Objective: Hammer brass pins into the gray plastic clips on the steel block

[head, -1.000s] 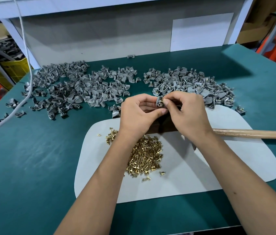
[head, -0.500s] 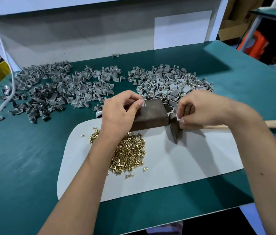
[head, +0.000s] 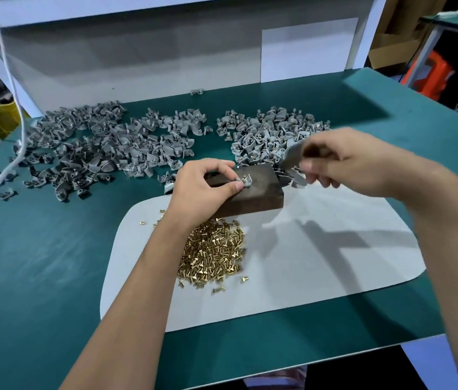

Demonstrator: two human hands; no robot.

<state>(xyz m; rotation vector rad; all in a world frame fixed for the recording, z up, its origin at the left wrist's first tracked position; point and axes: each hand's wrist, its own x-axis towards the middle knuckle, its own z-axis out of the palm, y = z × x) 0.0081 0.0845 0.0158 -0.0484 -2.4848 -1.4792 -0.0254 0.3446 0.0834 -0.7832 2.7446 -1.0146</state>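
L hand pinches a gray clip w/ a brass pin in it, on top of the steel block. R hand, raised just right of block, grip curled round the blurred hammer. Loose brass pins piled in front of block; spare clips behind it on the desk.

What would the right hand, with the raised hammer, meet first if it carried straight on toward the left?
Probably the gray clip with its brass pin on the steel block, pinched by the left hand. The right hand and hammer are blurred, so depth is uncertain.
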